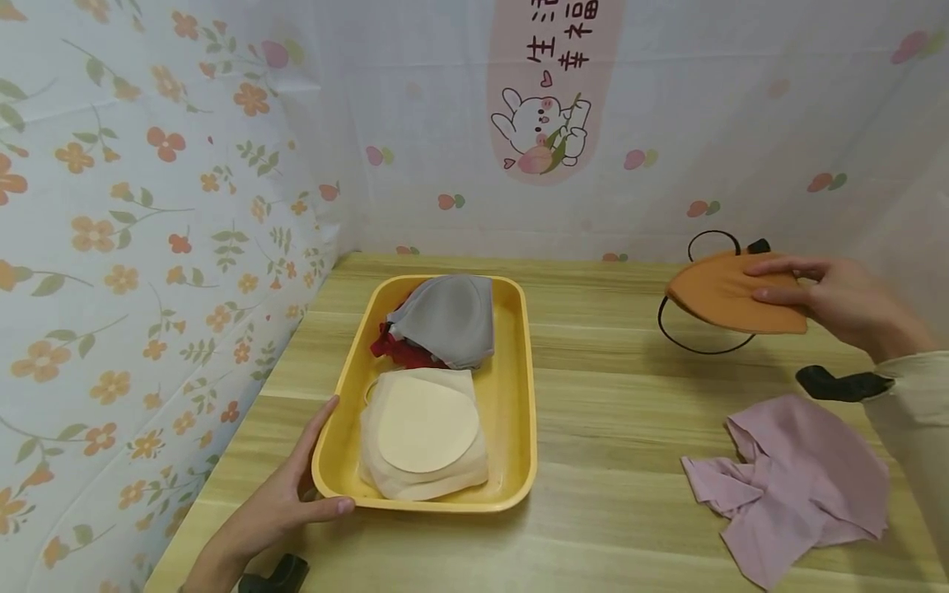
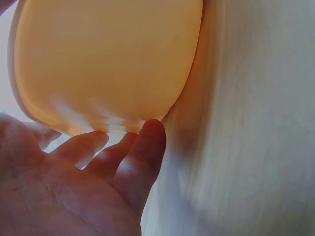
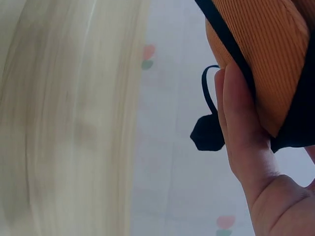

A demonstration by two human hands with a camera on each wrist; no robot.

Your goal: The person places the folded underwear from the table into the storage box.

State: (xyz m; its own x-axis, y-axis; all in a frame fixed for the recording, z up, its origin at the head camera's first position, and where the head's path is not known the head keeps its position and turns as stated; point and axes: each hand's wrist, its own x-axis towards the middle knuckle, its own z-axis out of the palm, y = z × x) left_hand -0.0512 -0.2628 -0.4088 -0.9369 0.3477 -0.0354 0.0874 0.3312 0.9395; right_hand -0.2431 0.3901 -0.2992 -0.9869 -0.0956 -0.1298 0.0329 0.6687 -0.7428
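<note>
The right hand (image 1: 853,301) is pinching an orange cloth (image 1: 715,290) above the wood-grain desk (image 1: 608,403); the left hand (image 1: 276,496), thumb and fingers spread, is touching the yellow tray (image 1: 513,420); patterned sheets (image 1: 423,99) are hanging behind.

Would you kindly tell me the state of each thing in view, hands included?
Tray, upright, partly filled
Grey cloth, humped, at the tray's far end
Red cloth, bunched, partly covered by the grey cloth
Cream cloth, laid at the tray's near end
Left hand, gripping the tray's near-left corner
Right hand, pinching the orange cloth
Orange cloth, raised above the table
Pink cloth, rumpled on the table
</note>
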